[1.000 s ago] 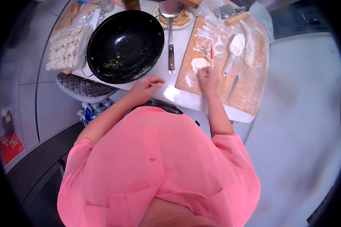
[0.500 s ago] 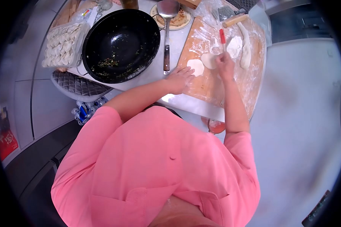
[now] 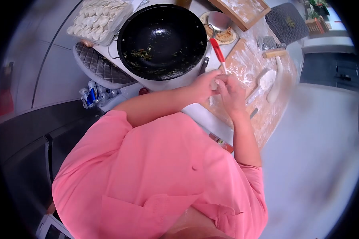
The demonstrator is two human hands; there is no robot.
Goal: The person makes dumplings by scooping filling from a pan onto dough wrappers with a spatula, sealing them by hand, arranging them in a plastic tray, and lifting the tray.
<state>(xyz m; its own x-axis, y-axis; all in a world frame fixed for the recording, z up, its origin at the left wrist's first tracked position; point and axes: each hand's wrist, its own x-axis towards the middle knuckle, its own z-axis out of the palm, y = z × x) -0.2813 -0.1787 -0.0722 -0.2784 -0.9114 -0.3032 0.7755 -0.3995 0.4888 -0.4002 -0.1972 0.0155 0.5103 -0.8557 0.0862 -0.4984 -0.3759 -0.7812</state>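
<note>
Red-handled tool jutting beyond fingers of right hand, stem gripped, left hand alongside, its grip unclear, over left edge of wooden board

I see a wok between a tub, left, and a board, right, on the worktop; on the board, a scoop lies left of a dough strip, a rolling pin behind both.

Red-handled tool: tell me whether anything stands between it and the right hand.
Nothing visible does: the red-handled tool runs down to the right hand, next to the left hand; the exact grip is hidden.
</note>
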